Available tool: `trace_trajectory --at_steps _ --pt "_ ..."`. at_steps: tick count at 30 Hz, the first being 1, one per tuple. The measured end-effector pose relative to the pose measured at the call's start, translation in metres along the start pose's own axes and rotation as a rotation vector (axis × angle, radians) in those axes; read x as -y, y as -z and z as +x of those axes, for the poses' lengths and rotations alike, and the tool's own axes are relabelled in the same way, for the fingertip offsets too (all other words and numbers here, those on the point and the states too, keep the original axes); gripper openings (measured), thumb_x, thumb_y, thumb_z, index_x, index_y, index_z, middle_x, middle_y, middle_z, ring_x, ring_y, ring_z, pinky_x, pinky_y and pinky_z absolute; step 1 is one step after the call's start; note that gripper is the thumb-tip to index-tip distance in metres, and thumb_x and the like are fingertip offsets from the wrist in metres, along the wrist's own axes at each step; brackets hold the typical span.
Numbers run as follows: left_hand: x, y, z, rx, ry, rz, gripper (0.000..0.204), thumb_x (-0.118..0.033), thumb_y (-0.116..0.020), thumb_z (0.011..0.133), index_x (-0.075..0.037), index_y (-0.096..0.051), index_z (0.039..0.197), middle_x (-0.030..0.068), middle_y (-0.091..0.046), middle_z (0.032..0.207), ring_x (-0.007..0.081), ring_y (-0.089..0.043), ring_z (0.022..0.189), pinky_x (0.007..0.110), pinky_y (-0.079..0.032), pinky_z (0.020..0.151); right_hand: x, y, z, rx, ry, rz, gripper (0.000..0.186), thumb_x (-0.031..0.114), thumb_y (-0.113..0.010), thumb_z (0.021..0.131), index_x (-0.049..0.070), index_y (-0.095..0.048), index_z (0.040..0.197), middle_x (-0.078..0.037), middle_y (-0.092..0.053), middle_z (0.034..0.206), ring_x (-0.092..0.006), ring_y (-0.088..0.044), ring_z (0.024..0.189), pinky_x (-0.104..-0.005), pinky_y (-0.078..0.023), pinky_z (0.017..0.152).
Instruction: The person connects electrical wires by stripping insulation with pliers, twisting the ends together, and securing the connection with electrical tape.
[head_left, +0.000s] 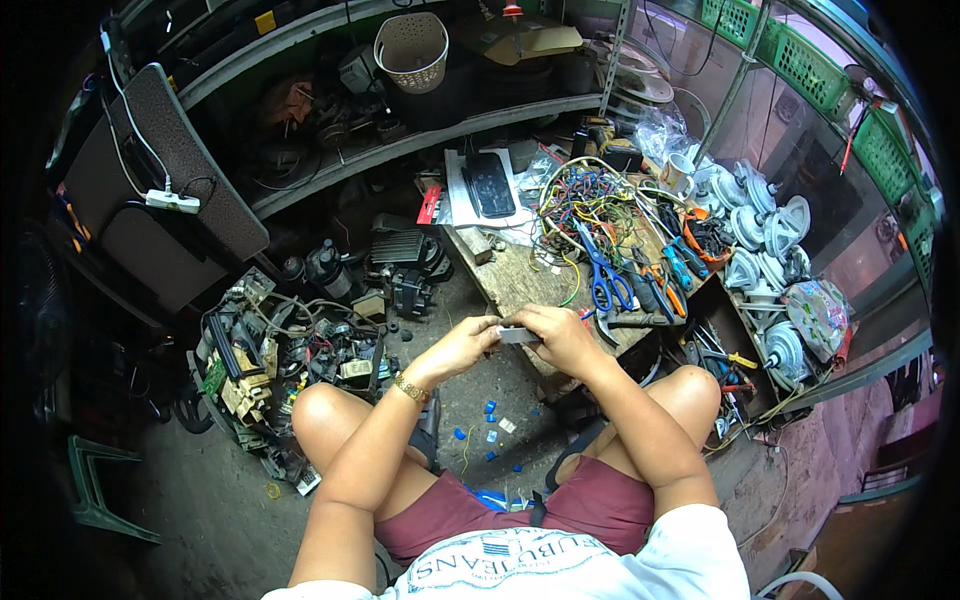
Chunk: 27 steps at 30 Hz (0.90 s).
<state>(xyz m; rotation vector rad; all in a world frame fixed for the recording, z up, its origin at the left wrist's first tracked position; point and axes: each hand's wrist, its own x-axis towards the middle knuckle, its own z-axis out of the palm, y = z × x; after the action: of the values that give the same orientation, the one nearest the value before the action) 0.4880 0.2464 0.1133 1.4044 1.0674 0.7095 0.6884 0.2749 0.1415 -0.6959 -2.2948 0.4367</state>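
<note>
Both my hands meet above the floor, in front of the low wooden bench (505, 278). Between them is a small, flat, grey rectangular piece (517, 336) whose kind I cannot make out. My left hand (470, 346), with a gold watch on the wrist, pinches its left end. The fingers of my right hand (560, 340) are closed over its right end. Just beyond, on the bench, lie blue-handled scissors (606, 284), orange-handled pliers (672, 290) and a tangle of coloured wires (590, 205). Small blue pieces (490, 407) are scattered on the floor below my hands.
A heap of electronic scrap (345, 345) lies left of my knees, beside dark metal motor parts (410, 290). White plastic-and-metal parts (780, 235) crowd the right side. A black tablet-like device (487, 186) rests at the bench's far end. A green stool (95, 490) stands far left.
</note>
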Motion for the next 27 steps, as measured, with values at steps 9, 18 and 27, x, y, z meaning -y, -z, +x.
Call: trace_trajectory --at_steps 9,18,27 --pt "-0.009 -0.011 -0.003 0.0 -0.064 0.099 0.015 -0.012 -0.054 0.089 0.0 -0.059 0.095 0.0004 -0.055 0.073 0.0118 -0.051 0.069 0.025 -0.041 0.063 -0.004 0.002 -0.012 0.009 0.009 -0.194 0.016 0.003 -0.059 0.067 0.005 -0.059 0.082 -0.011 -0.061 0.079 -0.0304 -0.061 0.076 -0.0399 -0.049 0.064" --pt "-0.018 -0.02 0.006 -0.386 -0.589 0.904 0.009 -0.004 -0.06 0.078 -0.004 -0.061 0.087 0.0071 -0.057 0.079 0.0244 -0.052 0.079 0.036 -0.038 0.071 -0.016 -0.001 -0.026 0.076 -0.905 1.143 0.021 0.028 -0.056 0.091 0.007 -0.053 0.086 -0.002 -0.049 0.06 -0.0127 -0.048 0.051 -0.0283 -0.038 0.047" --pt "-0.013 -0.017 0.011 -0.229 -0.523 0.76 0.008 -0.003 -0.06 0.079 -0.001 -0.061 0.087 0.0102 -0.058 0.079 0.0269 -0.054 0.076 0.034 -0.042 0.07 -0.016 -0.002 -0.03 -0.071 -0.178 -0.21 0.014 0.015 -0.063 0.076 0.007 -0.054 0.084 -0.008 -0.056 0.066 -0.0275 -0.057 0.062 -0.0397 -0.045 0.054"
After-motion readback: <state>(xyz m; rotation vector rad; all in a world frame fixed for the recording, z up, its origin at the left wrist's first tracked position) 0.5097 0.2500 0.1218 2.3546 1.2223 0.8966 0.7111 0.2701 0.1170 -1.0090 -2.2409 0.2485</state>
